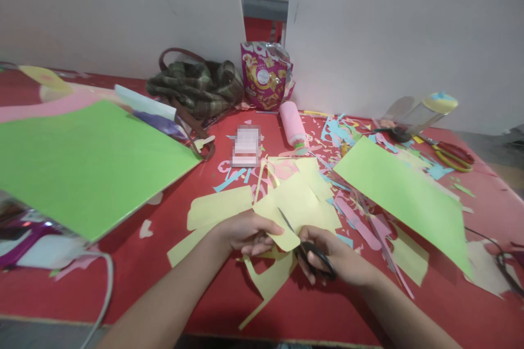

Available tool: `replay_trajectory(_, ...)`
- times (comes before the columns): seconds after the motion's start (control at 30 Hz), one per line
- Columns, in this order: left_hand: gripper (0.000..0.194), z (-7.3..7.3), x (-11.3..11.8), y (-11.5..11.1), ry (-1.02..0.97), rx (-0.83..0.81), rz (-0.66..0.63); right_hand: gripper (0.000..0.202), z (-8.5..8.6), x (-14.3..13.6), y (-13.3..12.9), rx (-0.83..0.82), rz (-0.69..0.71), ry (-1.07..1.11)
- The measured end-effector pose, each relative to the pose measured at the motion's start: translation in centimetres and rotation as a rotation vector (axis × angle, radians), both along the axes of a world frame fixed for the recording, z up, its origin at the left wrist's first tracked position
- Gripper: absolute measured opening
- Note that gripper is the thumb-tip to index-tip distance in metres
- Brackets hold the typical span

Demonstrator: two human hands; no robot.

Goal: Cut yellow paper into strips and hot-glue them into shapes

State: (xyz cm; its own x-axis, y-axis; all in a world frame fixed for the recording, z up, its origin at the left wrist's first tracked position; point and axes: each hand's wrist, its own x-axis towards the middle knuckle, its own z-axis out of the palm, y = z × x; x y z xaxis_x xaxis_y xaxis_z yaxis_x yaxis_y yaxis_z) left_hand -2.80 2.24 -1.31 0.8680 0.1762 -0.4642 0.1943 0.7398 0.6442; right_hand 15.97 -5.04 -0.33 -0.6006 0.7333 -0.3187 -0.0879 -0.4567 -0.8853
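Observation:
My left hand (254,232) pinches a sheet of pale yellow paper (298,196) near its rounded front corner. Black-handled scissors (317,263) are in my right hand (323,251), fingers wrapped through the handles. Their blade lies against the yellow paper close to my left thumb; whether it is cutting at this instant I cannot tell. Several other yellow pieces lie about: a rounded strip (221,206) to the left, and a thin, angular offcut (268,278) below my hands.
Large green sheets lie left (94,163) and right (409,202). Behind are a pink bottle (292,122), a purple snack bag (266,76) and a plaid bag (196,84). Pink and blue scraps (339,131) litter the red table (164,294). Red-and-yellow-handled scissors (454,157) lie far right.

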Motion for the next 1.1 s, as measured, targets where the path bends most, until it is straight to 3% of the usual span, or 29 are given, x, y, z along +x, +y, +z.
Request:
replay_trajectory(0.23,0.029,-0.4,0.1,-0.4,-0.013,-0.042,-0.055,0.034,-0.7,0.2,-0.2,-0.012,0.020,-0.013)
replay_trajectory(1.1,0.027,-1.2,0.3,-0.5,-0.110,-0.159,-0.117,0.036,-0.2,-0.1,-0.1,-0.001,0.019,0.038)
